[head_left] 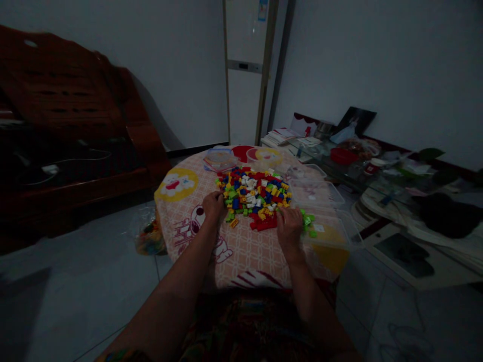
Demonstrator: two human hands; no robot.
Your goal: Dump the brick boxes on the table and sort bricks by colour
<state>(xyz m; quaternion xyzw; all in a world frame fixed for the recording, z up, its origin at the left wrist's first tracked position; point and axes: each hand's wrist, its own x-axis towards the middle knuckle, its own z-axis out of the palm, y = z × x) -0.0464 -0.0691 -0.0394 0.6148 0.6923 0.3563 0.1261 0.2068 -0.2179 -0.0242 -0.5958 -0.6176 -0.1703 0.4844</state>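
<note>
A pile of small toy building bricks (249, 188) in red, yellow, blue, white and green is spread over a round table with a patterned cloth (249, 256). At the pile's left edge is my left hand (213, 205), its fingers curled together; whatever they may hold is hidden. My right hand (290, 225) is closed at the front right of the pile, between red bricks (262, 222) and bright green bricks (308, 221). Its fingertips are hidden, so any brick in them does not show. A single yellow brick (234, 222) lies in front of the pile.
Clear plastic boxes (319, 193) line the table's right side. A lidded container (221, 158) and a round clear tub (264, 155) stand at the back. A bag of colourful pieces (149, 236) is on the floor at left. A cluttered glass-topped cabinet (324, 153) stands at right.
</note>
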